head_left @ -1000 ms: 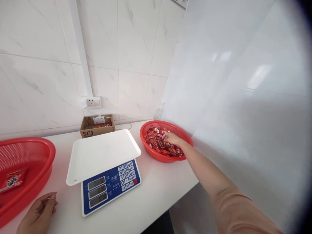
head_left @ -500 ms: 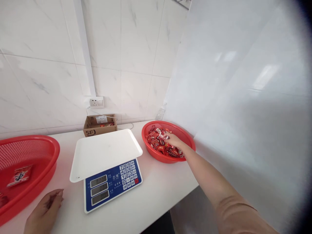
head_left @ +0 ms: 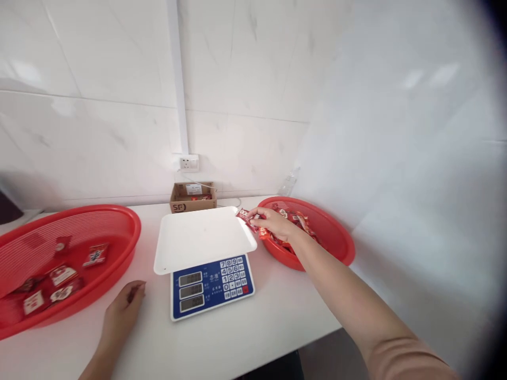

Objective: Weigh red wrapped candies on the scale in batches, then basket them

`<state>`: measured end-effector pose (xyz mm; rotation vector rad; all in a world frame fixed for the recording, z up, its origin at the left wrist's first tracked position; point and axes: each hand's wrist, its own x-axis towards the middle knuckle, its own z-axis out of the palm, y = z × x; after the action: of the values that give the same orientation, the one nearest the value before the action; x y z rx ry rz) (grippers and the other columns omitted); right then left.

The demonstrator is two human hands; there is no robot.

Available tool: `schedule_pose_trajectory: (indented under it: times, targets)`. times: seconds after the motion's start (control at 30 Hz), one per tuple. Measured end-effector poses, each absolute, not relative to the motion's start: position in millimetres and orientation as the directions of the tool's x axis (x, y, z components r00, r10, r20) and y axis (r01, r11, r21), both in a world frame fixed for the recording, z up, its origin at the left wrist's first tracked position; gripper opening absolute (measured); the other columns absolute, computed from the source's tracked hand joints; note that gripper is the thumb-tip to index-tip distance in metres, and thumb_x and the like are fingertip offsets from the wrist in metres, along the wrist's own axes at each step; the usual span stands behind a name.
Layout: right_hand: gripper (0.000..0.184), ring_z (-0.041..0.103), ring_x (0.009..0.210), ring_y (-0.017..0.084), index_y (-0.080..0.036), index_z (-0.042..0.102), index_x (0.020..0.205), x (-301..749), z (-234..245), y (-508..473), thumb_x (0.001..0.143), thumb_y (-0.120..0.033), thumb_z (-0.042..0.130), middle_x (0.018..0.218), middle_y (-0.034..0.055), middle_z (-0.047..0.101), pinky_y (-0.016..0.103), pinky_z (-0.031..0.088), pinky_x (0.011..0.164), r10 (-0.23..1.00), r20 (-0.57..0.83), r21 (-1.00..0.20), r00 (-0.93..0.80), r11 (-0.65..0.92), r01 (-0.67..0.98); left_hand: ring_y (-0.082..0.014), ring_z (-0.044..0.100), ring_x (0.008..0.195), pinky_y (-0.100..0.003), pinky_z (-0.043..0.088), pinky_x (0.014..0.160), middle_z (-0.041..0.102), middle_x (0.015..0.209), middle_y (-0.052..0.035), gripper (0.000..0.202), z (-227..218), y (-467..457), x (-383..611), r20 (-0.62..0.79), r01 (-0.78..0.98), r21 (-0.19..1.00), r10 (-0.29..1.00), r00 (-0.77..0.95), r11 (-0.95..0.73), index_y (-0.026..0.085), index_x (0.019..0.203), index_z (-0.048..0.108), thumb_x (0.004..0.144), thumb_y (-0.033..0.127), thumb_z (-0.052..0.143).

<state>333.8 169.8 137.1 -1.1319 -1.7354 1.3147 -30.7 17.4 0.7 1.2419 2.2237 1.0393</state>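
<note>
My right hand (head_left: 271, 221) pinches a few small red snack packets (head_left: 246, 217) between the right edge of the scale's pan and the right basket. Beneath my wrist, more packets lie in the red plastic basket (head_left: 340, 245). The white pan (head_left: 204, 237) of the digital scale (head_left: 214, 282) carries nothing. To the left of the scale, my left hand (head_left: 124, 306) lies on the table with its fingers curled in and no object showing in them. Beside it stands a larger red basket (head_left: 129, 232), holding several loose packets (head_left: 62, 274).
Behind the scale, an open cardboard box (head_left: 194, 203) with some red packets stands against the tiled wall. A socket (head_left: 189, 163) is on the wall above it. The white table (head_left: 277, 311) ends at a front edge, and a pale panel (head_left: 404, 174) rises on the right.
My right hand has come up out of the right basket and moved left toward the pan, with packets in its fingers. The view has turned left, showing more of the left basket.
</note>
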Motion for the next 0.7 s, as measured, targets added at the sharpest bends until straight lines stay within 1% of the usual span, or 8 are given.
schedule_pose_trajectory:
  times: [0.1, 0.2, 0.3, 0.47, 0.53, 0.57, 0.63, 0.7]
  targets:
    - [0.025, 0.058, 0.076, 0.012, -0.02, 0.064, 0.092, 289, 130, 173, 0.067, -0.023, 0.065, 0.085, -0.0001, 0.063, 0.024, 0.047, 0.069, 0.825, -0.02, -0.95, -0.565, 0.16, 0.268, -0.0195, 0.062, 0.073, -0.029, 0.047, 0.07, 0.066, 0.074, -0.0015, 0.035, -1, 15, -29, 0.047, 0.54, 0.789, 0.847, -0.529, 0.293, 0.022, 0.084, 0.058, 0.067, 0.05, 0.045]
    - [0.041, 0.058, 0.081, 0.011, -0.023, 0.062, 0.108, 263, 120, 179, 0.067, -0.018, 0.065, 0.097, 0.0016, 0.062, 0.024, 0.047, 0.074, 0.77, -0.01, -0.908, -0.638, 0.26, 0.328, -0.0189, 0.061, 0.074, -0.029, 0.047, 0.07, 0.065, 0.074, -0.0013, 0.036, -4, 13, -30, 0.057, 0.533, 0.799, 0.848, -0.528, 0.279, 0.022, 0.085, 0.057, 0.069, 0.051, 0.044]
    - [0.05, 0.059, 0.079, 0.011, -0.023, 0.055, 0.119, 266, 114, 187, 0.07, -0.018, 0.063, 0.103, 0.0041, 0.061, 0.025, 0.048, 0.074, 0.828, 0.003, -0.896, -0.56, 0.251, 0.367, -0.0184, 0.061, 0.074, -0.028, 0.047, 0.07, 0.065, 0.075, -0.0011, 0.035, -4, 12, -30, 0.043, 0.533, 0.795, 0.851, -0.524, 0.288, 0.022, 0.086, 0.057, 0.07, 0.05, 0.044]
    - [0.045, 0.06, 0.087, 0.015, -0.019, 0.052, 0.122, 332, 121, 204, 0.078, -0.025, 0.055, 0.1, 0.0054, 0.065, 0.03, 0.047, 0.082, 0.944, 0.123, -0.85, -0.306, 0.259, 0.459, -0.0187, 0.062, 0.077, -0.027, 0.047, 0.07, 0.066, 0.079, -0.0003, 0.034, -1, 12, -31, -0.021, 0.53, 0.773, 0.85, -0.526, 0.348, 0.024, 0.087, 0.058, 0.07, 0.05, 0.044]
    - [0.043, 0.059, 0.095, 0.017, -0.02, 0.053, 0.121, 370, 125, 209, 0.08, -0.029, 0.053, 0.105, 0.0064, 0.064, 0.033, 0.044, 0.088, 0.951, 0.156, -0.761, -0.267, 0.288, 0.581, -0.0193, 0.062, 0.08, -0.028, 0.047, 0.07, 0.067, 0.082, 0.0001, 0.033, -1, 14, -32, -0.034, 0.538, 0.76, 0.848, -0.529, 0.365, 0.025, 0.087, 0.058, 0.069, 0.05, 0.045]
    - [0.043, 0.058, 0.1, 0.019, -0.021, 0.054, 0.122, 389, 126, 211, 0.08, -0.031, 0.053, 0.111, 0.0067, 0.063, 0.034, 0.042, 0.091, 0.949, 0.118, -0.704, -0.292, 0.288, 0.65, -0.0195, 0.062, 0.081, -0.028, 0.047, 0.07, 0.067, 0.083, 0.0002, 0.033, -2, 15, -32, -0.038, 0.542, 0.754, 0.849, -0.528, 0.371, 0.025, 0.087, 0.058, 0.069, 0.05, 0.045]
    - [0.046, 0.054, 0.109, 0.022, -0.025, 0.053, 0.124, 423, 124, 215, 0.079, -0.036, 0.054, 0.121, 0.0059, 0.058, 0.036, 0.039, 0.096, 0.93, -0.07, -0.545, -0.361, 0.267, 0.795, -0.0196, 0.063, 0.082, -0.029, 0.048, 0.071, 0.068, 0.086, 0.0001, 0.033, -5, 18, -35, -0.045, 0.551, 0.742, 0.849, -0.527, 0.381, 0.025, 0.088, 0.058, 0.069, 0.049, 0.046]
    - [0.053, 0.049, 0.117, 0.025, -0.029, 0.049, 0.129, 446, 116, 220, 0.077, -0.04, 0.056, 0.13, 0.0046, 0.052, 0.037, 0.035, 0.099, 0.906, -0.265, -0.331, -0.329, 0.235, 0.914, -0.0195, 0.063, 0.08, -0.029, 0.049, 0.069, 0.068, 0.088, -0.0003, 0.033, -14, 21, -40, -0.038, 0.577, 0.719, 0.851, -0.523, 0.387, 0.026, 0.089, 0.059, 0.071, 0.049, 0.045]
